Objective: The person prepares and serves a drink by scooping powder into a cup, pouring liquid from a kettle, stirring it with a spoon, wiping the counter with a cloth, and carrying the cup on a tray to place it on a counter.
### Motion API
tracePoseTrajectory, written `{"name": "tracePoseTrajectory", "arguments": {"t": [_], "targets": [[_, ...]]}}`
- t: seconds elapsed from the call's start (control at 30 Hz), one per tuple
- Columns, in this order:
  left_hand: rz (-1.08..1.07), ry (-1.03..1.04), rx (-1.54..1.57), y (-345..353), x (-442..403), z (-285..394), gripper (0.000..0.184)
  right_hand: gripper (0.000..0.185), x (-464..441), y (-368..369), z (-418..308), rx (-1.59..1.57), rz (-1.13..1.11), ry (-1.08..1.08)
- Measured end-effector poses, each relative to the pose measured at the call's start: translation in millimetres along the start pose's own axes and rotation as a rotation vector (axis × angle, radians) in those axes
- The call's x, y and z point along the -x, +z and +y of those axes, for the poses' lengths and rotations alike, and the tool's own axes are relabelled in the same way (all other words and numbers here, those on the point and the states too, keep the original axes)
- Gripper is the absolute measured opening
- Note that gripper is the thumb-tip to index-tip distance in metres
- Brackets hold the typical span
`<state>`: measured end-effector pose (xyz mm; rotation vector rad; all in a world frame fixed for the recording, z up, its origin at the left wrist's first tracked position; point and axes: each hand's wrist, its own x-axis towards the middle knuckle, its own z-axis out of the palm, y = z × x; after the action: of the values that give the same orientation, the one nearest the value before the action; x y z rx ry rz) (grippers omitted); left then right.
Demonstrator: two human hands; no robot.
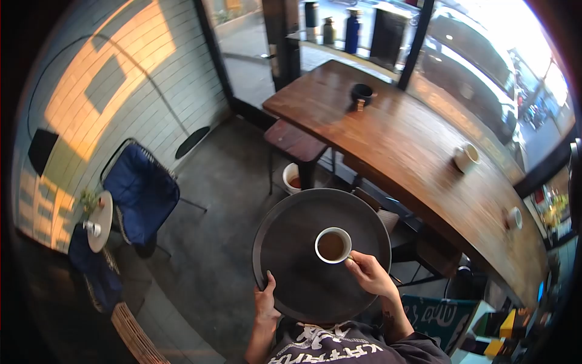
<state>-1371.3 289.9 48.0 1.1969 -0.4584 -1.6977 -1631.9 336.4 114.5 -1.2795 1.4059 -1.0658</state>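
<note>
A round black tray (pixel 282 242) is in front of my body. My left hand (pixel 265 298) grips its near left edge, with the thumb on top and the other fingers hidden below. On the tray's right half is a white cup (pixel 333 246) of brown drink, upright. My right hand (pixel 368 274) pinches the cup's handle from the right. Whether the cup rests on the tray or is slightly lifted, I cannot tell.
Ahead, a long wooden table (pixel 339 121) bears a black cup (pixel 362 94), a white mug (pixel 467 159) and a smaller white cup (pixel 514 218). A stool (pixel 297 139) and a white container (pixel 291 177) are beyond the tray. Left are a blue chair (pixel 142 191) and round side table (pixel 102 227).
</note>
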Motion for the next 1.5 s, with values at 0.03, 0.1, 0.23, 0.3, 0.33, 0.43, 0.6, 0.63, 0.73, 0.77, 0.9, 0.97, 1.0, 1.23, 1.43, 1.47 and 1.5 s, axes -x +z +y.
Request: {"name": "tracePoseTrajectory", "arguments": {"t": [0.03, 0.1, 0.23, 0.3, 0.33, 0.43, 0.6, 0.63, 0.73, 0.77, 0.9, 0.97, 1.0, 1.23, 1.43, 1.47, 1.5], "targets": [[0.035, 0.007, 0.016, -13, -16, -1, 0.038, 0.030, -21, 7, 0, -0.011, -0.058, -0.004], [0.072, 0.141, 0.051, -40, -48, -7, 0.042, 0.032, -64, 22, 1, -0.016, -0.131, 0.005], [0.295, 0.134, 0.075, -37, -82, 36, 0.044, 0.030, -149, 53, 27, -0.024, -0.249, -0.006], [0.343, 0.224, 0.070, -40, -110, 53, 0.048, 0.030, -192, 68, 32, -0.117, -0.238, -0.054], [0.515, 0.200, -0.031, -36, -118, 65, 0.050, 0.029, -208, 68, 26, -0.086, -0.288, -0.008], [0.760, 0.185, -0.067, -57, -162, 99, 0.050, 0.028, -271, 79, 43, -0.114, -0.257, 0.002], [0.897, 0.173, -0.067, -112, -204, 107, 0.055, 0.022, -341, 83, 89, 0.108, -0.207, 0.046], [0.904, 0.151, -0.069, -119, -212, 107, 0.055, 0.022, -355, 89, 113, 0.115, -0.212, 0.066], [0.905, 0.145, -0.053, -144, -240, 97, 0.054, 0.028, -388, 107, 171, 0.000, -0.101, 0.148], [0.886, 0.104, -0.054, -152, -253, 90, 0.055, 0.028, -402, 113, 195, 0.017, -0.103, 0.170], [0.878, -0.058, -0.021, -180, -288, 49, 0.055, 0.032, -449, 135, 338, 0.051, 0.075, 0.340], [1.066, -0.251, -0.060, -176, -307, 35, 0.055, 0.032, -469, 143, 395, 0.015, 0.243, 0.438], [1.076, -0.277, -0.059, -180, -312, 24, 0.055, 0.033, -483, 145, 416, -0.029, 0.320, 0.524], [0.848, -0.443, -0.021, -199, -316, -40, 0.073, 0.032, -570, 105, 518, -0.138, 0.572, 0.730], [0.935, -0.595, -0.030, -197, -326, -52, 0.067, 0.033, -623, 62, 546, -0.059, 0.670, 0.971], [0.914, -0.590, -0.023, -199, -327, -54, 0.067, 0.031, -631, 50, 566, 0.055, 0.691, 0.964], [0.893, -0.583, -0.015, -200, -328, -56, 0.067, 0.028, -636, 35, 596, 0.168, 0.709, 0.953]]}}
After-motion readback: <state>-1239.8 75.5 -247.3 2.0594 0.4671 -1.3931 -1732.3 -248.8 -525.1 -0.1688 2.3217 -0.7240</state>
